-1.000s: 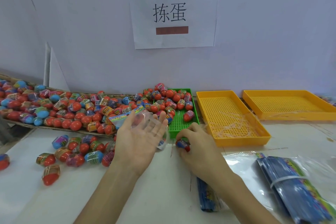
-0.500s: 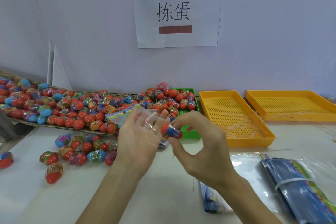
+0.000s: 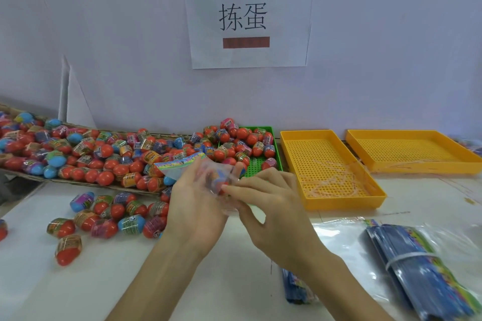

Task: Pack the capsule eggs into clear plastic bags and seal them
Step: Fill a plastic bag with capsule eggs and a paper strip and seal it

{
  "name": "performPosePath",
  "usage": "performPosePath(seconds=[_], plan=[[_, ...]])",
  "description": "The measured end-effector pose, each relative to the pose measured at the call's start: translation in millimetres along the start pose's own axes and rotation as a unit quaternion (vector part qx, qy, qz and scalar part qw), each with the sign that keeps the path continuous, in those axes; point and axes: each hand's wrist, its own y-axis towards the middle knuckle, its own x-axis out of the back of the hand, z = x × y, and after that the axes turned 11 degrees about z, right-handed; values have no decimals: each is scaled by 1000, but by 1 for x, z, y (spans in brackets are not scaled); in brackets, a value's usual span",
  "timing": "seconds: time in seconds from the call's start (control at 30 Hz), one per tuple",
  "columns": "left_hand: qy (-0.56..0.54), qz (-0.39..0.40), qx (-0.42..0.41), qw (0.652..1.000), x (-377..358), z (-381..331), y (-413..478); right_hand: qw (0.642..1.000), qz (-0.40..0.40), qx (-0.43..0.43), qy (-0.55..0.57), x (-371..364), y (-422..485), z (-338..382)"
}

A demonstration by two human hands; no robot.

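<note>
Over the table's middle: I am watching both hands meeting around one small clear bag (image 3: 208, 174), lifted just in front of the green tray (image 3: 260, 164).
Left hand: my left hand (image 3: 194, 206) is cupping the bag from behind, fingers curled round its lower part, with the printed header strip (image 3: 180, 163) sticking out to the left.
Right hand: my right hand (image 3: 271, 211) is pinching at the bag's near edge, fingertips (image 3: 230, 189) touching an orange-and-blue capsule egg (image 3: 217, 182) that is sitting inside the film.
Egg supply: I am seeing a big heap of capsule eggs (image 3: 104, 154) lying in a cardboard tray along the wall and spilling into the green tray; a smaller loose cluster (image 3: 109, 214) is lying on the table (image 3: 104, 281) left of my wrist.
Trays: two yellow perforated trays (image 3: 331, 172) are sitting to the right.
Spare bags: a banded bundle of bags (image 3: 422, 271) is lying at lower right.
</note>
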Motion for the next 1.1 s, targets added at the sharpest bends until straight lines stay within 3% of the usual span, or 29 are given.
performPosePath(seconds=[0.13,0.23,0.27,0.33,0.4,0.5,0.73,0.87,0.93,1.1], plan=[[-26,-23,-28,999,1,-8,2,999,-34,7,31,2,1,2],[-94,-37,-82,992,3,-18,5,988,-111,-74,83,6,5,-3],[-106,-37,-93,989,5,-22,5,986,-83,-112,93,6,8,-5],[-112,-43,-111,987,9,-28,5,980,68,-159,95,2,12,-8],[-114,-49,-119,985,12,-31,6,967,197,-155,45,-9,15,-7],[-115,-49,-118,985,14,-29,8,955,265,-130,-22,-25,18,-3],[-111,-46,-124,985,14,-24,8,968,137,-189,87,-22,12,-7],[-104,-50,-125,985,11,-23,8,969,-71,-174,159,3,9,-9],[-86,-58,-126,987,8,-21,8,967,-131,-132,172,11,9,-6],[-39,-46,-88,994,6,-14,7,982,-67,-65,162,7,10,6]])
